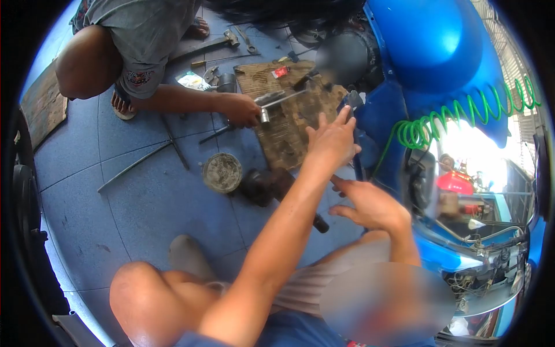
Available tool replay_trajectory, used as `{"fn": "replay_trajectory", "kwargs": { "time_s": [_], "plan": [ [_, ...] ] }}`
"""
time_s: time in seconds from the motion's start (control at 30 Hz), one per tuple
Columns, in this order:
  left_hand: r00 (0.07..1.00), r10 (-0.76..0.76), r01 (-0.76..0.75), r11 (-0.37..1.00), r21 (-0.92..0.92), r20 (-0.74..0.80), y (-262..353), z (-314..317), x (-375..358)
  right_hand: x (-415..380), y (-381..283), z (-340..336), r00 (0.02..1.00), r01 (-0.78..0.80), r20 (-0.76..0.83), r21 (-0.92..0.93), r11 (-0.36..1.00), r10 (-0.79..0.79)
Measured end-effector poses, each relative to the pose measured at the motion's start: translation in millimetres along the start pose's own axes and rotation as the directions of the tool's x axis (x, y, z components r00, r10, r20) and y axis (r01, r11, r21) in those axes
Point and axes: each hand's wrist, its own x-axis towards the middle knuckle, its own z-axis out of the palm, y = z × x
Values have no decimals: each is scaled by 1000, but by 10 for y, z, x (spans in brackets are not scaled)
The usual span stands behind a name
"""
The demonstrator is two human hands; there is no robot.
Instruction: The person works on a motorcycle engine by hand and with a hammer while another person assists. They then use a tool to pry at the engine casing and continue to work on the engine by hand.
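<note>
My left hand (pixel 333 141) reaches forward with its fingers spread, fingertips right at the edge of a blue body panel (pixel 359 150). Nearer to me, my right hand (pixel 373 203) is held with fingers apart and partly bent, close below the left wrist and beside the panel's lower end. Beneath my left forearm lies a dark, greasy shaft-like part (pixel 283 184), partly hidden, its end (pixel 320 223) showing on the other side. A co-worker's hand (pixel 241 110) grips a socket wrench (pixel 265 114) with a long bar over the oily cardboard (pixel 277 136).
A round tin of grey paste (pixel 222 172) stands on the blue tiled floor. Hammer (pixel 231 38), wrench (pixel 246 40) and thin metal rods (pixel 136 166) lie around the co-worker. A blue fender (pixel 428 40) and green coiled hose (pixel 462 115) fill the right side.
</note>
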Motion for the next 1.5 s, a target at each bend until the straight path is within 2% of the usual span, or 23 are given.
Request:
{"fn": "replay_trajectory", "kwargs": {
  "time_s": [1.5],
  "plan": [
    [1000, -8, 8, 1000, -3, 26, 8, -30, 11, -3, -18, -18, 999, 30, -13, 11, 999, -30]
  ]
}}
